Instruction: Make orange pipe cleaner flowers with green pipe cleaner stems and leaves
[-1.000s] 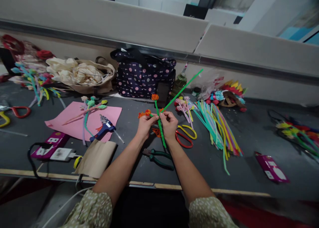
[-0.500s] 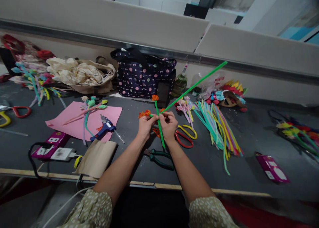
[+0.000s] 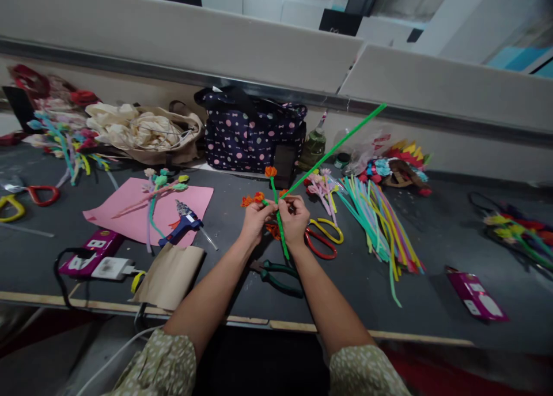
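My left hand [image 3: 254, 220] pinches the green pipe-cleaner flower stem [image 3: 283, 234], close to where several stems meet. Small orange pipe-cleaner flowers [image 3: 271, 172] top the stems, one upright and others beside my fingers. My right hand [image 3: 294, 217] is closed on a bright green pipe cleaner [image 3: 337, 148] at that same joint; its long free end slants up to the right. Below my hands, dark green-handled pliers [image 3: 279, 276] lie on the table. Red and yellow scissors [image 3: 324, 237] rest just right of my right hand.
A glue gun [image 3: 184, 223] lies partly on pink paper [image 3: 112, 203] at left, near a brown paper roll [image 3: 170, 275]. Coloured pipe cleaners [image 3: 380, 223] spread to the right. A dotted dark bag [image 3: 254, 131] stands at the back. A purple packet [image 3: 477, 295] sits far right.
The free end of the green pipe cleaner has shifted slightly left. My hands stay at the stem joint, and the whole view has moved a little.
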Demonstrator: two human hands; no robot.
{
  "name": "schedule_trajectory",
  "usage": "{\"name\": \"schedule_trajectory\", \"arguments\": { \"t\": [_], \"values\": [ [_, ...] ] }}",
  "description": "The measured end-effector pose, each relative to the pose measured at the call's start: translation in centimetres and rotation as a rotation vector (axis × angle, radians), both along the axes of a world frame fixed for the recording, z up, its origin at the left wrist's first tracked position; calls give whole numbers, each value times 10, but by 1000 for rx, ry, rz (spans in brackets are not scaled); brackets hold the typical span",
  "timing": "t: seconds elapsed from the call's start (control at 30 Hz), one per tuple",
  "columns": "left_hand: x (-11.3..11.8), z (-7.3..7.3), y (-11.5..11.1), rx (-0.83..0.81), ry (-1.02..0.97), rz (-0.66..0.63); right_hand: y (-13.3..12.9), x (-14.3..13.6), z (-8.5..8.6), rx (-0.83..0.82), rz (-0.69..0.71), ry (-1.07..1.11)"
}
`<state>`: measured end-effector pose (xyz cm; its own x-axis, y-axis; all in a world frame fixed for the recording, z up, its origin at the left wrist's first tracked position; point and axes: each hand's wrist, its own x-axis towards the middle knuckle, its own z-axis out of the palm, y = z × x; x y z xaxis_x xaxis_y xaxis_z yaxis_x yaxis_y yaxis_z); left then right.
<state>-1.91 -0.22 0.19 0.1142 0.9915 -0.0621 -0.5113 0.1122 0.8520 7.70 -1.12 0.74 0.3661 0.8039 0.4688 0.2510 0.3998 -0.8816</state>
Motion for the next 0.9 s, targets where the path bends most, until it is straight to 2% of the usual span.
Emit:
{"name": "schedule_trajectory", "arguments": {
  "t": [0.37, 0.7, 0.9],
  "values": [
    [0, 6, -2, -3, -44, -2, 0, 2, 2, 2, -9, -27],
    [-1, -1, 0, 29, -13, 56, 0, 1, 1, -4, 4, -23],
    [-1, 2, -1, 25, -21, 29, -1, 1, 2, -6, 4, -8]
  ]
}}
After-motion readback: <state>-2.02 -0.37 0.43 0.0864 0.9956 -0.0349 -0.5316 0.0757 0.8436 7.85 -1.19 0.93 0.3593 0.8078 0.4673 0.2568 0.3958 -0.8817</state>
